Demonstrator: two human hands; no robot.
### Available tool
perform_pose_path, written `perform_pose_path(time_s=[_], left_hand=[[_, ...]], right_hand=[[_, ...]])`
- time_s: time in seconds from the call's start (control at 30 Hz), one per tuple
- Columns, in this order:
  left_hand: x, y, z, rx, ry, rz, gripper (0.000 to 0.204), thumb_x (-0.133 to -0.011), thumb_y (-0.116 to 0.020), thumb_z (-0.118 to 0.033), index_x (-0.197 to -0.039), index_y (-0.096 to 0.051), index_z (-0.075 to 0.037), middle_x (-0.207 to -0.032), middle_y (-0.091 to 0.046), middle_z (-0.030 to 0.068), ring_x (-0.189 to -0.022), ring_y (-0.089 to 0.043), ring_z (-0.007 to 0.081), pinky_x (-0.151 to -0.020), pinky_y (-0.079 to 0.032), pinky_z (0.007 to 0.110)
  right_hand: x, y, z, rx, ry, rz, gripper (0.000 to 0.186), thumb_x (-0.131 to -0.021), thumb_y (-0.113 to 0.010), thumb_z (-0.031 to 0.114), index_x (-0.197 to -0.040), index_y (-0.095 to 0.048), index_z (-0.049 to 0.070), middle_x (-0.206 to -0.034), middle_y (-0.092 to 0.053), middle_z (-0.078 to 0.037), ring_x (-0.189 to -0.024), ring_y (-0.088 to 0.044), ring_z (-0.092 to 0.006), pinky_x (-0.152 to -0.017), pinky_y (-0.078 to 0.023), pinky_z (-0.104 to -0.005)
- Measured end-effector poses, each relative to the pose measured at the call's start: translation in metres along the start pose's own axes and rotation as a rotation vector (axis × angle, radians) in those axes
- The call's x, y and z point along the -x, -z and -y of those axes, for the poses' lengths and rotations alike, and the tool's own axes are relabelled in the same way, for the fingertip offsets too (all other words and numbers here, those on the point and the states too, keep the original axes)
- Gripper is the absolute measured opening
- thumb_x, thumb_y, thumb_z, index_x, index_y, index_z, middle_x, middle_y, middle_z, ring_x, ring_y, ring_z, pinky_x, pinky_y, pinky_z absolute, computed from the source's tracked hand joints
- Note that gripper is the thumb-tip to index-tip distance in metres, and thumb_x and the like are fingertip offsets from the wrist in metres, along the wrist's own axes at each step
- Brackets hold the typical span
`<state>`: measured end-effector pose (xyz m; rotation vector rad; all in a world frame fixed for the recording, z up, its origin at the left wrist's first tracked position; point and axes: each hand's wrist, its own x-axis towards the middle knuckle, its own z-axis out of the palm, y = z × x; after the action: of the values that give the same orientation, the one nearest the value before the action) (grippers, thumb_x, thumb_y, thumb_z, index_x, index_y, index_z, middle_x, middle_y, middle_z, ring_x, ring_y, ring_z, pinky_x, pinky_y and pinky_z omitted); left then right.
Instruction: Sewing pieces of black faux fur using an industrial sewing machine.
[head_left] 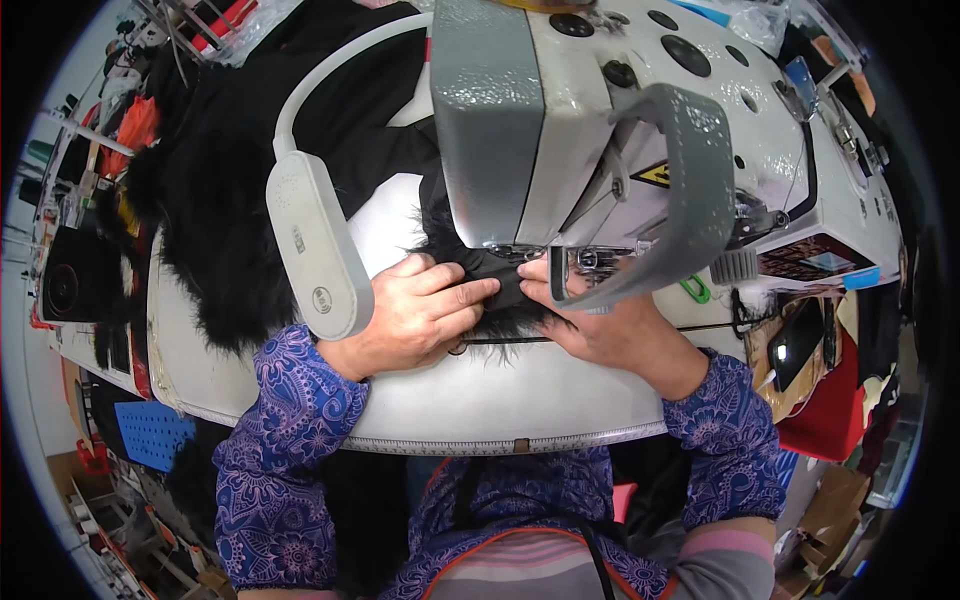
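A piece of black fabric [497, 281] with a furry edge lies at the front of a white and grey sewing machine [490, 130], near its needle area. My left hand [425, 312] is closed on the fabric's left side, fingers bent with the tips on the cloth; its thumb is mostly hidden. My right hand [612, 335] grips the same cloth from the right, close to the machine's foot. A curved grey guard [700, 170] covers part of that hand's fingers. The needle itself cannot be made out.
A white lamp [318, 245] on a bent neck hangs beside my left hand. Black fur-trimmed fabric [225, 250] heaps over the table's left. A measuring tape [450, 446] runs along the near edge of the white table [520, 395]. To the right lies a dark phone-like object [797, 345].
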<state>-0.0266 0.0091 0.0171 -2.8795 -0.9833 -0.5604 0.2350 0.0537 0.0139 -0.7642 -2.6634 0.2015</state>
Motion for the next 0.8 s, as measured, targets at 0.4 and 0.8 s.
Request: perform_pose_path(time_s=[0.4,0.8], left_hand=[[0.0,-0.003,0.009,0.141,-0.071,0.025,0.049,-0.063,-0.077,-0.016,-0.111,-0.067,-0.011,-0.121,-0.065,0.0055,-0.113,-0.062,0.0264,-0.084,-0.052,0.042],[-0.009,-0.008,0.004,0.088,0.076,0.016,0.042,-0.073,-0.073,-0.029,-0.106,-0.069,-0.004,-0.114,-0.068,0.0105,-0.109,-0.064,0.0241,-0.091,-0.049,0.042]], right_hand=[[0.004,-0.015,-0.022,-0.072,-0.068,0.126,0.03,-0.077,-0.073,0.027,-0.105,-0.069,0.017,-0.112,-0.066,-0.001,-0.1,-0.065,-0.0199,-0.078,-0.051,-0.0383],[0.0,-0.015,-0.022,-0.063,0.017,0.05,0.037,-0.08,-0.072,0.038,-0.115,-0.068,0.025,-0.105,-0.064,-0.006,-0.095,-0.063,-0.0286,-0.076,-0.052,-0.0433]])
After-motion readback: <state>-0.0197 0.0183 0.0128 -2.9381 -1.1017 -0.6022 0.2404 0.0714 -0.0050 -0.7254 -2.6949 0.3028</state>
